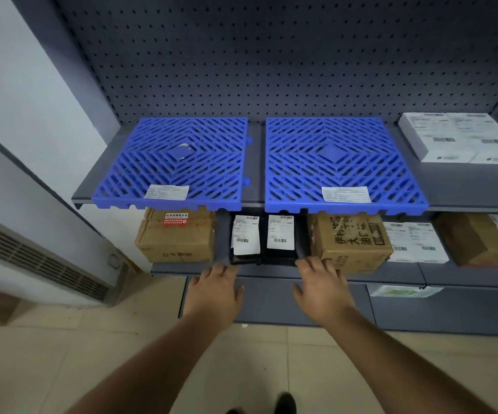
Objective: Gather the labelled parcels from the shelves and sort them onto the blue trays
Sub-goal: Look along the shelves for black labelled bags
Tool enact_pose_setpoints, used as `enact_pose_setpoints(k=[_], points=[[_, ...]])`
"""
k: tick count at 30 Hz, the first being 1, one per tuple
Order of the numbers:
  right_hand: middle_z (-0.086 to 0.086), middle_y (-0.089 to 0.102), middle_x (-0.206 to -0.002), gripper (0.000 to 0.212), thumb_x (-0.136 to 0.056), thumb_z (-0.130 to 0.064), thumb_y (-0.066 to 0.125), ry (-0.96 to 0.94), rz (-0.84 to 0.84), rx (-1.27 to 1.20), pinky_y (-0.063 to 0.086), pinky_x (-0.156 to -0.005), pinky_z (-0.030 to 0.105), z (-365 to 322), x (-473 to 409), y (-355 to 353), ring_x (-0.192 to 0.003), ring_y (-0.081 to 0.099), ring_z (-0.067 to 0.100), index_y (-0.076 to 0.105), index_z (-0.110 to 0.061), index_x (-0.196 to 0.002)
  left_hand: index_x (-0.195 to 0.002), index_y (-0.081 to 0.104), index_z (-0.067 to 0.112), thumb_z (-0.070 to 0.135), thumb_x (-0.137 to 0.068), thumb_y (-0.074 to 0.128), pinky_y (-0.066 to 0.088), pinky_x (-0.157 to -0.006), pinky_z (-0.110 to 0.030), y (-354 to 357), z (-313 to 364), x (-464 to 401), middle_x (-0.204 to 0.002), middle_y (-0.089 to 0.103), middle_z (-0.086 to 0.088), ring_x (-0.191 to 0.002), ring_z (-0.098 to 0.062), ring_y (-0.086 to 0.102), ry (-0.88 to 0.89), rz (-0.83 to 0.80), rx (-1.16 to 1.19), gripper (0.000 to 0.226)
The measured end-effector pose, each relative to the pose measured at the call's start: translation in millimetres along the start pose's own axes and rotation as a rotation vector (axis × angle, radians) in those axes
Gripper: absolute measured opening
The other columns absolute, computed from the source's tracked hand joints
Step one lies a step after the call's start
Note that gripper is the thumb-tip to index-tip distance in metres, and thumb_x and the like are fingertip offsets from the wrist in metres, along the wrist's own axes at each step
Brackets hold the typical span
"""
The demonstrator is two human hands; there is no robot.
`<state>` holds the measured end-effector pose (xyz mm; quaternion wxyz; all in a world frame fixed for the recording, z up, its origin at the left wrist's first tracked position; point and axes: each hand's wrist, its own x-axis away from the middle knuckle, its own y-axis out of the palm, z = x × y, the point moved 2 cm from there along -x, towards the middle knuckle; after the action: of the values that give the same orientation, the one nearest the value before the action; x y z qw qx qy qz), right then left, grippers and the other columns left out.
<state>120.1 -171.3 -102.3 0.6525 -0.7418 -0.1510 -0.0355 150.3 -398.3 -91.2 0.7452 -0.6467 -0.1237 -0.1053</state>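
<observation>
Two blue slatted trays sit side by side on the upper shelf, the left tray (176, 162) and the right tray (343, 162), each with a white label near its front edge. On the lower shelf two black parcels with white labels lie side by side, the left one (245, 239) and the right one (281, 237). My left hand (216, 289) and my right hand (321, 289) reach toward them with fingers spread. Their fingertips are at the shelf's front edge, just short of the black parcels, and hold nothing.
Brown cardboard boxes flank the black parcels, one at left (177, 236) and one at right (350, 240). Further right lie a white labelled parcel (415, 242) and another brown box (480, 239). A white box (457, 137) rests on the upper shelf. A wall vent (41, 261) is at left.
</observation>
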Motion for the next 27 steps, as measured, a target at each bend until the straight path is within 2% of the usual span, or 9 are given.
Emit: enact_pose_setpoints(k=[11,27], points=[[0.001,0.041,-0.147,0.053,-0.099,-0.046,0.043,-0.051,-0.03,0.043,0.037,-0.105,0.045,-3,-56,35,-0.134,0.038,0.028,0.036,-0.025,-0.147,-0.153,0.033,0.023,0.046,-0.105,0.036,0.034,-0.113,-0.043,39,6,-48,-0.154,0.04,-0.003,-0.139,-0.025,0.04,-0.024,-0.048,-0.043,0.054],[0.003,0.038,-0.152,0.06,-0.098,-0.052,0.043,0.05,0.021,-0.03,0.038,-0.103,0.048,7,-168,151,-0.134,0.036,0.031,0.033,-0.025,-0.151,-0.146,0.04,0.024,0.048,-0.1,0.04,0.039,-0.102,-0.042,155,-8,-188,-0.147,0.044,-0.003,-0.131,-0.026,0.044,0.03,0.084,-0.064,0.052]])
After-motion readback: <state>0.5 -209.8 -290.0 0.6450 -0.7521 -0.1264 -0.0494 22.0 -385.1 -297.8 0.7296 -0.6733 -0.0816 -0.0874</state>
